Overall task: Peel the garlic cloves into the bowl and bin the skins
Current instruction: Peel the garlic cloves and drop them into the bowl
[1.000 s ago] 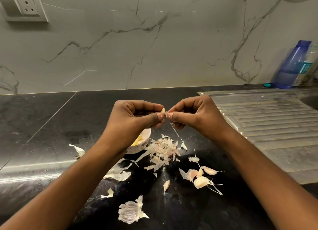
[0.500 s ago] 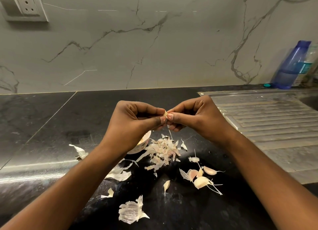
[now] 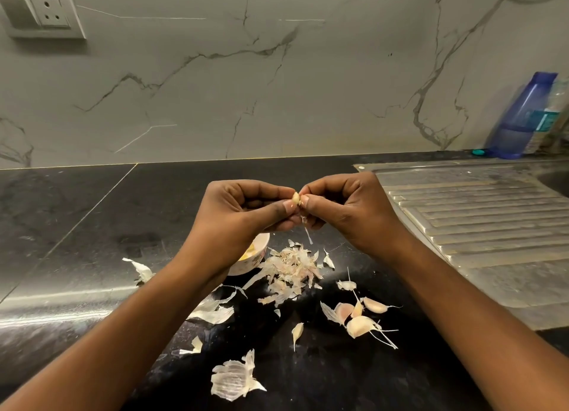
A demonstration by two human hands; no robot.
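Risk: both hands work above the bench (image 3: 92,226), the left hand (image 3: 243,216) and right hand (image 3: 348,213) each in a closed fingertip grip on the one garlic clove (image 3: 296,198) between them. The bowl (image 3: 260,252) sits below the left wrist, partly hidden, so a blind release could miss it. The skin pile (image 3: 289,272) lies just right of the bowl and may stray in. The clove looks small and slick, and tearing its trailing skin could pop it loose. Room: open bench lies far and left, the ribbed drainboard (image 3: 477,226) bounds the right, and unpeeled cloves (image 3: 360,318) crowd near right.
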